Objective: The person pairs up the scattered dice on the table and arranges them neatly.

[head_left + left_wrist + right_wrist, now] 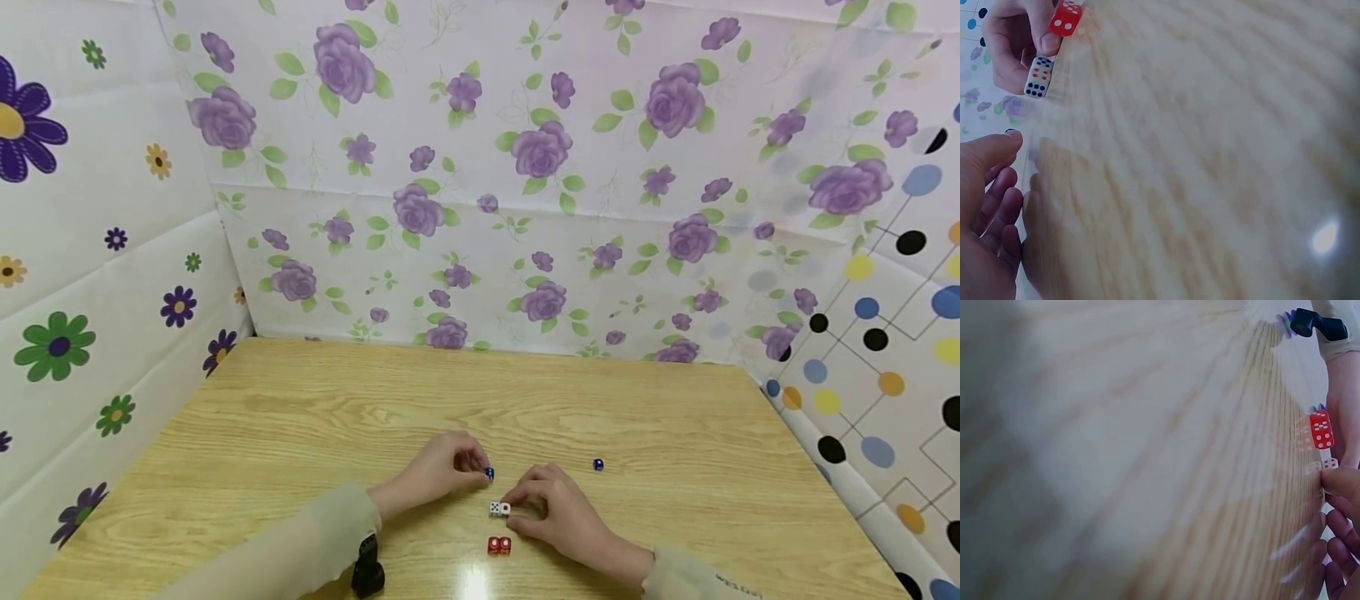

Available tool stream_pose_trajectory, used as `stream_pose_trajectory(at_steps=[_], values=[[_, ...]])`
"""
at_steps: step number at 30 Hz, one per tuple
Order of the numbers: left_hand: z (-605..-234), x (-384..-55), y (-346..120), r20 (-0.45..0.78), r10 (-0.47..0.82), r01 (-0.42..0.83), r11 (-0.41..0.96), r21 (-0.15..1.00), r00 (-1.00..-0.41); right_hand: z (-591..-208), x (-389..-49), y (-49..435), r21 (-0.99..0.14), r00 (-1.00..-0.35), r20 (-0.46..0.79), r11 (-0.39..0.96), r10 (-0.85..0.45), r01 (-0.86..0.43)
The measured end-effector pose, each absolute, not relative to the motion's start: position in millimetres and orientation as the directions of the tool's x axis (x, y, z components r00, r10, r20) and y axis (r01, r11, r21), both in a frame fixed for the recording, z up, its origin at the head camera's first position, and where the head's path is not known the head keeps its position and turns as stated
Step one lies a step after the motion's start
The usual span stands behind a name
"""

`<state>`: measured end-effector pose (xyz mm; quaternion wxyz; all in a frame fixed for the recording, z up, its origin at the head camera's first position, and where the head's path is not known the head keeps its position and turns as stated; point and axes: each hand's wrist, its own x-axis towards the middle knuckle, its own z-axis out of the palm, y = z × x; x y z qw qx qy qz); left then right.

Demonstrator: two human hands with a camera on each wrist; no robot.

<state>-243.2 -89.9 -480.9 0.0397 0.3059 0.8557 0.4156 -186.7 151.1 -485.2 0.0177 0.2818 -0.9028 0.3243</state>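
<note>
Between thumb and index finger my left hand (442, 468) pinches a blue die (490, 473), low over the wooden table. Just in front of it, two white dice (495, 508) sit side by side, touching. My right hand (558, 515) has its thumb and index fingertips around the right-hand white die (506, 508), which shows one red pip on top. Nearer to me, a pair of red dice (498, 546) rests side by side in line with the white pair. In the left wrist view the blue die is mostly hidden behind the left thumb (1007, 145).
A second blue die (597, 464) lies alone on the table (300, 400), beyond the right hand. A black camera (367, 571) is strapped to the left wrist. Flowered sheets (480, 208) hang behind and to the left, a dotted sheet (885, 333) to the right.
</note>
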Motion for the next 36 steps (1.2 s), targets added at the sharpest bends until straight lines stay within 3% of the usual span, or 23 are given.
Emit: stream_pose_trajectory(at_steps=[36], values=[[-484.8, -239.0, -80.0, 0.183, 0.565, 0.522, 0.526, 0.671, -0.804, -485.4, -186.4, 150.4, -0.592, -0.838, 0.229, 0.612, -0.495, -0.524]])
